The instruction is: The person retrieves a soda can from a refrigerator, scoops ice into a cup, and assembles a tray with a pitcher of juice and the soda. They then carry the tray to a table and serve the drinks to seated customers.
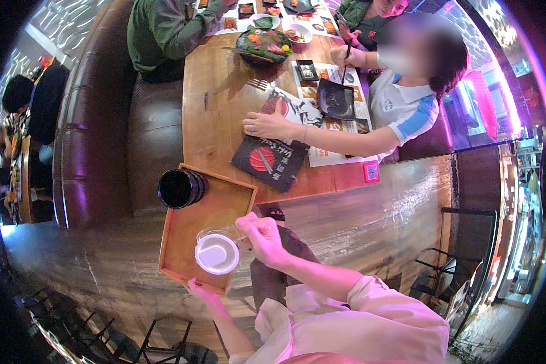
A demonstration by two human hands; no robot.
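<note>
My left hand (204, 292) grips the near end of a wooden tray (173, 245), its thumb over the rim. The tray is in the air, beside the near end of the dining table. Above its near part, my right hand (263, 239) pinches the side of a clear vessel (204, 231), perhaps by a handle. A round white cup or lining (217, 255) shows in the vessel; whether it holds liquid I cannot tell. A stack of black cups (177, 189) stands at the tray's far left corner.
On the wooden table (223, 91) lie menus (266, 164), a black square plate (336, 99) and a garnished platter (264, 45). A person's hand (268, 123) rests on the menus. A brown bench (157, 136) lines the left; black chairs (164, 336) stand behind.
</note>
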